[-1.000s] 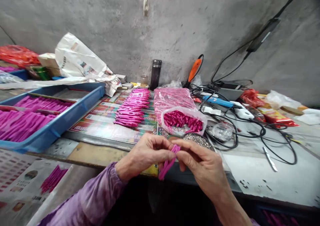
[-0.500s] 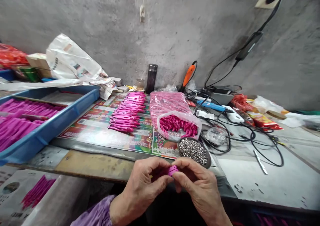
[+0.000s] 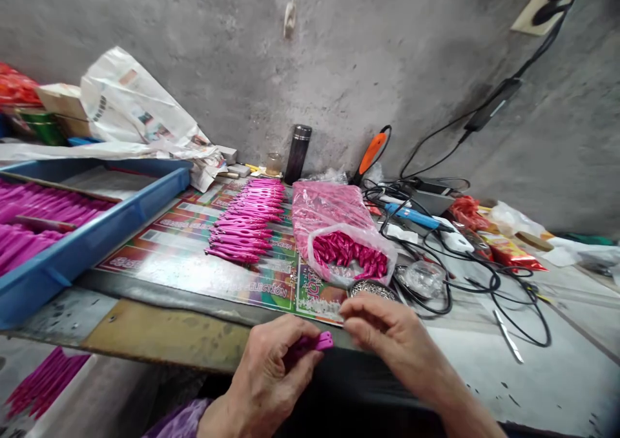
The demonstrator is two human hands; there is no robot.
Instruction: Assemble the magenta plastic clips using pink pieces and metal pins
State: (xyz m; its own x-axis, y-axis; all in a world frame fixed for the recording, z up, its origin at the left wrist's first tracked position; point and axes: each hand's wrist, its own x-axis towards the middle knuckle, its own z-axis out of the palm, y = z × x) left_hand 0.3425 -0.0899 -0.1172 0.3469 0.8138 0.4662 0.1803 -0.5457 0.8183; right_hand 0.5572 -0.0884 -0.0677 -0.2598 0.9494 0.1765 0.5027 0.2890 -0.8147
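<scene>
The glossy magenta strip (image 3: 317, 342) sits in your left hand (image 3: 268, 376), its blunt end poking out to the right past your fingers. Those fingers curl around it and pinch it against your palm side, and most of the strip is hidden inside your grip. Your right hand (image 3: 390, 331) is apart from it, just to the right, with its fingers loosely curled and nothing visible between them. Its fingertips (image 3: 349, 312) lie at the near edge of the printed paper mat (image 3: 165, 267).

On that mat, farther off, a neat stack of magenta strips (image 3: 242, 221) lies side by side. To its right is a clear plastic bag of magenta pieces (image 3: 346, 254), open toward you, in front of a pink plastic bag (image 3: 322, 208). A round dish of small silver metal bits (image 3: 372, 289) sits just past your right hand, partly hidden by it.

To the left, a blue plastic tray (image 3: 113, 221) holds more magenta strips. Tangled black cables (image 3: 484, 283) spread to the right around a blue-handled tool (image 3: 411, 217). Against the far concrete wall (image 3: 339, 57) stand a dark metal flask (image 3: 297, 154) and an orange-handled tool (image 3: 372, 154). A purple sleeve (image 3: 177, 418) covers your left forearm.
</scene>
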